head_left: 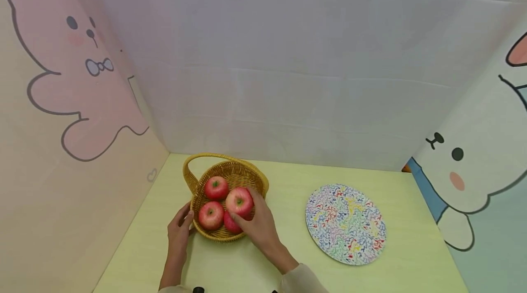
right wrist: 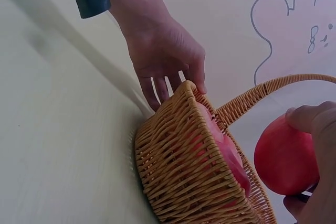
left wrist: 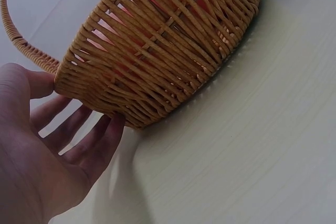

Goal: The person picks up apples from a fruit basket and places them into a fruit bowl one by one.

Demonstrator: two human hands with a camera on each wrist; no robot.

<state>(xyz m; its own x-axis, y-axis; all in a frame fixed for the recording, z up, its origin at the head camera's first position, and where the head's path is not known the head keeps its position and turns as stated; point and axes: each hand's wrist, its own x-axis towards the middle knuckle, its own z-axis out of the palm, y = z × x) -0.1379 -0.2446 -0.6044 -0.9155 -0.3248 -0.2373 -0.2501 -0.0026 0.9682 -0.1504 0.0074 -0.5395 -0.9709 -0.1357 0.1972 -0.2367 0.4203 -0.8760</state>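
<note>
A wicker basket with a tall arched handle stands on the table, tilted slightly in the wrist views. My left hand grips its left side, thumb at the rim and fingers spread along the woven wall. Over the basket's right part, my right hand holds a red apple between thumb and fingers. In the right wrist view this held apple shows above the rim. Inside lie a rear apple, a front-left apple and another apple, partly hidden below the held one.
To the right, a round flat board with multicoloured squiggles lies on the pale yellow table. A light cloth wall rises behind the table. Side panels with cartoon animals border it at left and right.
</note>
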